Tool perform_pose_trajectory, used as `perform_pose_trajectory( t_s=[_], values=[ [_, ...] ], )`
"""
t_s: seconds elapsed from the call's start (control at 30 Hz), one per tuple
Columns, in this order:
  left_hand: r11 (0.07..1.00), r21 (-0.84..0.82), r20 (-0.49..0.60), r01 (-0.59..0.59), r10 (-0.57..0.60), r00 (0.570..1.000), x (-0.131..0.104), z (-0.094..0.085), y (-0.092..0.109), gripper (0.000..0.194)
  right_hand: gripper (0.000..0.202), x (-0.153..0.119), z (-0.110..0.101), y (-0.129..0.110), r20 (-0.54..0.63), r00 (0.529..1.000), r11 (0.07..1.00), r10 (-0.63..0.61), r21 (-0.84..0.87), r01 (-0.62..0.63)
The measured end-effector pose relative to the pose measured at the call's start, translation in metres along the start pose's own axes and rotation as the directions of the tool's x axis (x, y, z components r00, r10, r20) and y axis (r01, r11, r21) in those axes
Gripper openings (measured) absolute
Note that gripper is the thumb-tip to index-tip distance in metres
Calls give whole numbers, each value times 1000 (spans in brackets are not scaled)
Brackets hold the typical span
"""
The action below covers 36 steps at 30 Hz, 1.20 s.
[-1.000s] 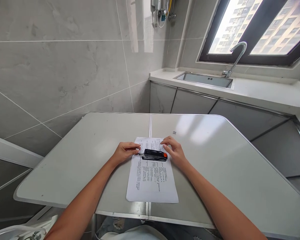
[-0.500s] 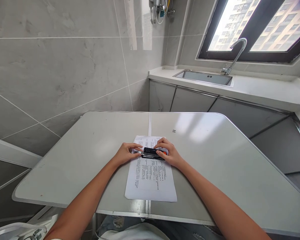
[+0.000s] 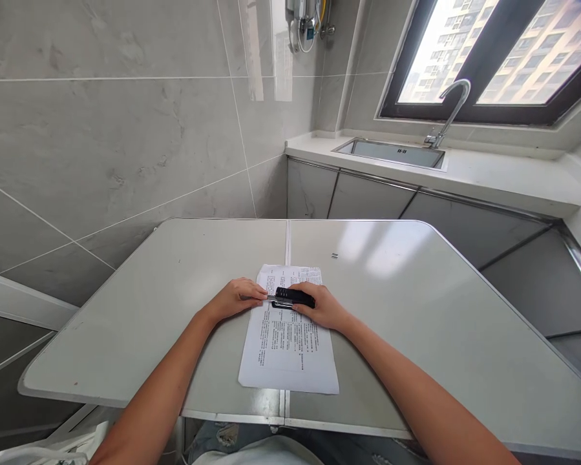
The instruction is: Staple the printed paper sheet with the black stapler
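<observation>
A black stapler [image 3: 294, 297] lies sideways over the upper part of a printed white sheet [image 3: 290, 361]. My right hand [image 3: 325, 306] is wrapped round the stapler's right end. At its left end, my left hand [image 3: 236, 298] pinches a thin metal piece [image 3: 271, 298] that sticks out of the stapler; the fingers partly hide it. The sheet lies flat across the seam of the light table [image 3: 212, 252].
Two small staple strips [image 3: 335, 256] lie on the table beyond the sheet, to the right. Past the table are a counter with a sink [image 3: 391, 152] and a faucet [image 3: 452, 113]. A tiled wall rises behind on the left.
My left hand has closed its fingers on the metal piece and sits slightly further left. My right hand has shifted its grip and now covers the stapler's right end.
</observation>
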<state>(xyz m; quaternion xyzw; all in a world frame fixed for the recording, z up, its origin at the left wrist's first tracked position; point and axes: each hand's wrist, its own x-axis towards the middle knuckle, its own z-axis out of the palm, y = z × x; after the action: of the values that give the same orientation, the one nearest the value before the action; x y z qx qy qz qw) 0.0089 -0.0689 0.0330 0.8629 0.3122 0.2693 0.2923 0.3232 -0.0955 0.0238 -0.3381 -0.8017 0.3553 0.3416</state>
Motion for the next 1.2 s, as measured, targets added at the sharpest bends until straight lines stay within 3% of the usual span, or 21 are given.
perform_pose_trajectory(
  t_s=[0.1,0.23,0.33,0.4,0.53,0.63,0.77,0.83,0.97,1.03,1.2],
  values=[
    [999,39,14,-7,6,1000,-3,-11,-4,16,37,0,-1,3,-35,999,999,23,48,-21],
    [1000,0,23,-29,29,999,-2,-15,4,17,34,0,-4,0,-79,996,996,-34,76,40],
    [997,-68,-34,45,-47,998,1,-7,17,9,34,0,-3,-8,-77,994,993,-76,83,82],
    [989,-104,-67,105,-112,991,4,1,27,15,34,0,0,-13,-64,993,991,-95,88,100],
    [984,-160,-36,74,-81,996,11,18,38,6,34,1,8,-20,-51,989,985,-135,103,140],
    [982,-184,-107,48,-69,992,16,24,39,13,35,3,5,-21,-76,989,983,-128,119,136],
    [998,-5,-262,61,-60,963,20,26,34,15,37,3,-18,-11,-218,976,994,-16,105,40],
    [987,151,-187,57,-28,982,20,29,30,21,37,0,-38,1,-326,942,996,81,67,-63],
    [941,337,98,-31,-2,995,18,33,23,51,39,-13,-78,33,-461,855,966,237,23,-256],
    [930,366,131,-28,-21,991,17,34,20,55,42,-21,-93,46,-447,844,947,296,27,-319],
    [924,382,70,17,-48,996,16,34,15,54,45,-34,-116,56,-234,902,931,363,54,-361]
  ],
)
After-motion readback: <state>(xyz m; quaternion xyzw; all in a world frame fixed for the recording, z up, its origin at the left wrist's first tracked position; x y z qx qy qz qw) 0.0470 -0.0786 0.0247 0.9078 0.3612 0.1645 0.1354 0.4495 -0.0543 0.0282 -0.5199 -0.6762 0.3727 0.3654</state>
